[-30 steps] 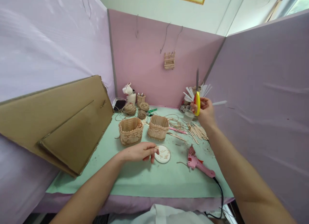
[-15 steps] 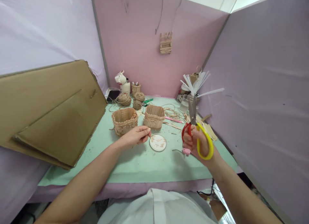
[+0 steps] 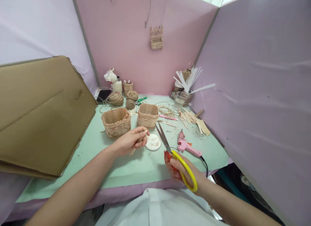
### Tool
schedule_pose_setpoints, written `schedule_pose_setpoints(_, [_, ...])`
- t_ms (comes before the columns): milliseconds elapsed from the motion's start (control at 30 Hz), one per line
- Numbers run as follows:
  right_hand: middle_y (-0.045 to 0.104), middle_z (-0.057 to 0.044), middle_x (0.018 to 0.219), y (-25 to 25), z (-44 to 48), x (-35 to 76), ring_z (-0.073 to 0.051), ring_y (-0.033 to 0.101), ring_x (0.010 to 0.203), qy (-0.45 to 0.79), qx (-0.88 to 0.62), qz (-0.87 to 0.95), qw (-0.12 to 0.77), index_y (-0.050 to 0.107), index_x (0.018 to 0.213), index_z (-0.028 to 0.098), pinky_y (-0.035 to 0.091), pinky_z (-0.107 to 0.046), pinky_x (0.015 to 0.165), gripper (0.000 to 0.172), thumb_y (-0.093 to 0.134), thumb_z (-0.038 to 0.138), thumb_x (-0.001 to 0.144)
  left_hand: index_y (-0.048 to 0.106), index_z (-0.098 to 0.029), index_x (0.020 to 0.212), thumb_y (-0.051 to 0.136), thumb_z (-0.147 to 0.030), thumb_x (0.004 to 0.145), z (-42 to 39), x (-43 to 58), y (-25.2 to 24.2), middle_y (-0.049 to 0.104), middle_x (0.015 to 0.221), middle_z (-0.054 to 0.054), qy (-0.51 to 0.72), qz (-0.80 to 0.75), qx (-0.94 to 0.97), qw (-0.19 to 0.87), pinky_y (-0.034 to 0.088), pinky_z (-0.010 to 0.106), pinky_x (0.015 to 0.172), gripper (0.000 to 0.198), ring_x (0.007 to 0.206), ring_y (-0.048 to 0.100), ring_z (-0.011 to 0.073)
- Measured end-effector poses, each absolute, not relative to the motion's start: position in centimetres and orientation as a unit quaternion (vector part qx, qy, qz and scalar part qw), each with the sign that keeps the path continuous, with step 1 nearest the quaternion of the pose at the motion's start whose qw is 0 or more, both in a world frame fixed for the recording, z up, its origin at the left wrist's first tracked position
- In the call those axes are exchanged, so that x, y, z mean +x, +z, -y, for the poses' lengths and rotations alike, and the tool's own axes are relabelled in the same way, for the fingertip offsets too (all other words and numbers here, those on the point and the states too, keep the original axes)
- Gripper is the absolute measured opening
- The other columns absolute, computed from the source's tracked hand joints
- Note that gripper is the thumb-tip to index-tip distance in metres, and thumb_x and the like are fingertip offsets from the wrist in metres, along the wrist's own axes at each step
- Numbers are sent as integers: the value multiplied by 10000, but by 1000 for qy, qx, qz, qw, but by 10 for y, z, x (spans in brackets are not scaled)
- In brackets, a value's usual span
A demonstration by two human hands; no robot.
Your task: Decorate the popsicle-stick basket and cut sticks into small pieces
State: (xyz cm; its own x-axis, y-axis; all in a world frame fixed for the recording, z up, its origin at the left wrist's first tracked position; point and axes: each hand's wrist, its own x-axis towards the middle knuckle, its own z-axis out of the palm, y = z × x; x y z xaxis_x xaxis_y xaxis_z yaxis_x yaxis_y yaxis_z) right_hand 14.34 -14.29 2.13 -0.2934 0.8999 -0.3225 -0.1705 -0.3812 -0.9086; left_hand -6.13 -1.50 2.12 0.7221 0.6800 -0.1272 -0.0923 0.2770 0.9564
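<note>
My right hand (image 3: 179, 172) grips scissors (image 3: 175, 156) with one red and one yellow handle, low over the table's near edge, blades slightly parted and pointing up-left. My left hand (image 3: 131, 142) is closed on a thin wooden stick (image 3: 137, 145) just left of a small white lid (image 3: 153, 142) holding wood scraps. Two stick-built baskets (image 3: 116, 121) (image 3: 147, 115) stand just beyond the left hand.
A pink glue gun (image 3: 187, 147) with its black cord lies right of the lid. Loose wooden sticks (image 3: 191, 119), twine balls (image 3: 115, 98), a clear cup (image 3: 180, 100) and white strips sit at the back. A large cardboard sheet (image 3: 41, 112) leans on the left. Pink partitions enclose the green table (image 3: 136, 167).
My right hand brought the scissors from up near the back right down to the table's near edge, close to the left hand. The view tilted downward; the left hand stayed by the lid.
</note>
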Motion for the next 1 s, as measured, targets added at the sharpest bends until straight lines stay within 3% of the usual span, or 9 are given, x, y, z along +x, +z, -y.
schedule_pose_setpoints(167, [295, 71, 631, 21, 145, 138, -58, 234, 519, 699, -455, 397, 384, 361, 791, 210, 163, -220, 484, 385, 602, 508, 754, 460, -157, 727, 457, -379, 848, 17, -58, 26, 441, 463, -62, 273, -313, 557, 719, 126, 180, 383, 253, 351, 175, 19])
schedule_pose_setpoints(333, [298, 78, 605, 24, 147, 138, -66, 236, 510, 685, -464, 414, 380, 374, 794, 217, 177, -219, 462, 405, 608, 542, 731, 457, -162, 669, 438, -458, 843, 17, -56, 24, 374, 401, -72, 249, -331, 570, 709, 120, 192, 379, 344, 336, 162, 31])
schedule_pose_setpoints(533, [314, 82, 604, 20, 147, 139, -60, 239, 503, 706, -461, 375, 385, 367, 791, 224, 169, -210, 465, 422, 637, 538, 705, 462, -153, 598, 445, -433, 837, 20, -56, 26, 333, 375, -66, 205, -331, 590, 707, 182, 200, 415, 368, 363, 179, 47])
schedule_pose_setpoints(767, [326, 85, 598, 15, 146, 132, -50, 221, 486, 734, -448, 339, 381, 367, 803, 228, 150, -204, 459, 441, 663, 529, 677, 517, -149, 810, 461, -433, 842, 16, -61, 22, 347, 422, -82, 199, -306, 569, 737, 146, 186, 410, 291, 382, 156, 43])
schedule_pose_setpoints(1000, [330, 90, 581, 9, 145, 128, -51, 247, 478, 729, -452, 342, 382, 361, 792, 228, 160, -208, 453, 456, 656, 550, 663, 456, -195, 966, 473, -396, 849, 17, -61, 27, 381, 480, -89, 209, -281, 529, 773, 131, 157, 377, 234, 368, 161, 36])
